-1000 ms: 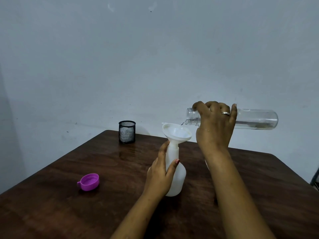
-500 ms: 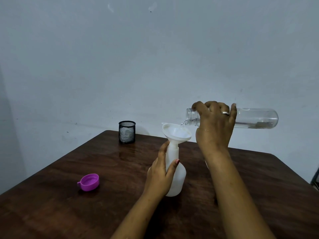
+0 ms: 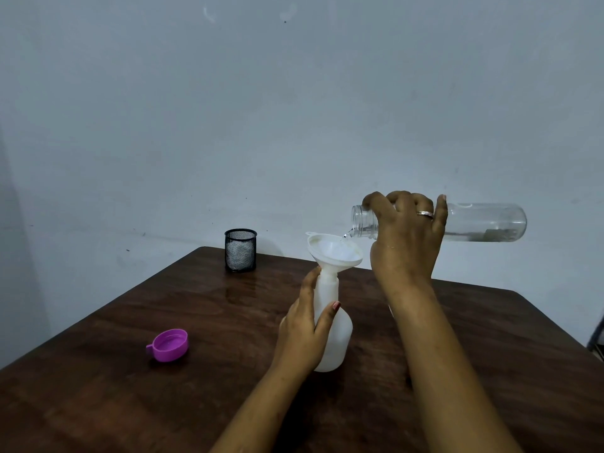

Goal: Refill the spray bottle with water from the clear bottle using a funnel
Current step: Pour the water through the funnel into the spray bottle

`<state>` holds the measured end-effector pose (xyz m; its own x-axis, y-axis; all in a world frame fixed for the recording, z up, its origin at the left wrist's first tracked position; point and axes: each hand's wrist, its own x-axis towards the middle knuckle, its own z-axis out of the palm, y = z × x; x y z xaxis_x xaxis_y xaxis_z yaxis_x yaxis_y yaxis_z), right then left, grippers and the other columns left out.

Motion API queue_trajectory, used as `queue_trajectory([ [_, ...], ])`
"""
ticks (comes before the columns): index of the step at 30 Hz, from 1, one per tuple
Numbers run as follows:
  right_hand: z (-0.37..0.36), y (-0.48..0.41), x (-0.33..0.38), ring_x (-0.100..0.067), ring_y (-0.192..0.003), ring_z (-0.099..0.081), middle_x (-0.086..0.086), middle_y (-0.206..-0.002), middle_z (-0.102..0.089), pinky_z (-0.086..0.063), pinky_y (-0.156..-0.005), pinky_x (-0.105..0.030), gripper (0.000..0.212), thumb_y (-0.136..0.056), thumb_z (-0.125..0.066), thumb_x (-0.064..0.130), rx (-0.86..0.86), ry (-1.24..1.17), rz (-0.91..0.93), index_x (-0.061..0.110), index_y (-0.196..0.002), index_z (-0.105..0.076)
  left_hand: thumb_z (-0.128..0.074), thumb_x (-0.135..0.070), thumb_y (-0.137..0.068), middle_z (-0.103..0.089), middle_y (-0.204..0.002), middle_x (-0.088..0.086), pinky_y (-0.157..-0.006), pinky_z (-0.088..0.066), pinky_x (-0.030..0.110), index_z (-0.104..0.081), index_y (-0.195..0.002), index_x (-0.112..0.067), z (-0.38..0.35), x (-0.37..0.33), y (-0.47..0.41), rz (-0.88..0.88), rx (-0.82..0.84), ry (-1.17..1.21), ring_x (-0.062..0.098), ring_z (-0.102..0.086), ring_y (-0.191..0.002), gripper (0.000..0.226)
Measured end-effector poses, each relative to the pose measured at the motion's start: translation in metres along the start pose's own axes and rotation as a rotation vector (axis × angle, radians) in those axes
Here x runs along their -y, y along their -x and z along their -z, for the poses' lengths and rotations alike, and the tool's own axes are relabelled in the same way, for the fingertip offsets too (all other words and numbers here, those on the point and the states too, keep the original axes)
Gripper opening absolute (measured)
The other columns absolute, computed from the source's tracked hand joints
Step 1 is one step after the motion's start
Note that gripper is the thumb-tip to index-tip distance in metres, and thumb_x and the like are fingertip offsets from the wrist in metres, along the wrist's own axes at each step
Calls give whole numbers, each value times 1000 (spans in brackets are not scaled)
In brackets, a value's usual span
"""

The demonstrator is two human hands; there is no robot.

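From the head camera, the pour is on. The right hand (image 3: 407, 233) is wrapped around the neck end of the clear cylindrical plastic bottle (image 3: 483, 222), tipped to lie almost level, mouth pointing left, and a thin trickle of water leaves the lip and drops into the white plastic funnel (image 3: 335, 250). The funnel sits in the neck of the white opaque plastic spray bottle (image 3: 333, 335), which stands upright on the dark brown wooden table (image 3: 130, 387), near its middle. The left hand (image 3: 304, 331) clasps the spray bottle's shoulder, thumb across the front, one finger reaching up to the base of the funnel, steadying both.

Only a shallow layer of water shows along the lower side of the clear bottle, so most of the transfer looks done, though the opaque bottle hides its own level. Left to do, by my reading: drain the last of it, right the clear bottle, lift out the funnel and close up. The spray head is nowhere in view.

Off to the left lies a round purple plastic cap (image 3: 168, 345), open side up. A black wire-mesh cup (image 3: 240, 250) stands at the far edge.
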<state>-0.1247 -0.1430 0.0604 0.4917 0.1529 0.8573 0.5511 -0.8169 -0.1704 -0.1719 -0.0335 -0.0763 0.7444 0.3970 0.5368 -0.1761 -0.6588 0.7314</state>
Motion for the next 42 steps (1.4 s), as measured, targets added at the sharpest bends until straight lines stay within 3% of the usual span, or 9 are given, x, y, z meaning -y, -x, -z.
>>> queue_trajectory([
  [42, 0, 1, 2, -30, -113, -49, -7, -107, -62, 0, -116, -39, 48, -73, -52, -9, -3, 8, 35, 24, -106, -64, -44, -43, -93, -39, -146, -11, -104, -38, 44, -16, -143, -37, 1, -2, 1, 7, 1, -6, 13, -44, -128, 58],
])
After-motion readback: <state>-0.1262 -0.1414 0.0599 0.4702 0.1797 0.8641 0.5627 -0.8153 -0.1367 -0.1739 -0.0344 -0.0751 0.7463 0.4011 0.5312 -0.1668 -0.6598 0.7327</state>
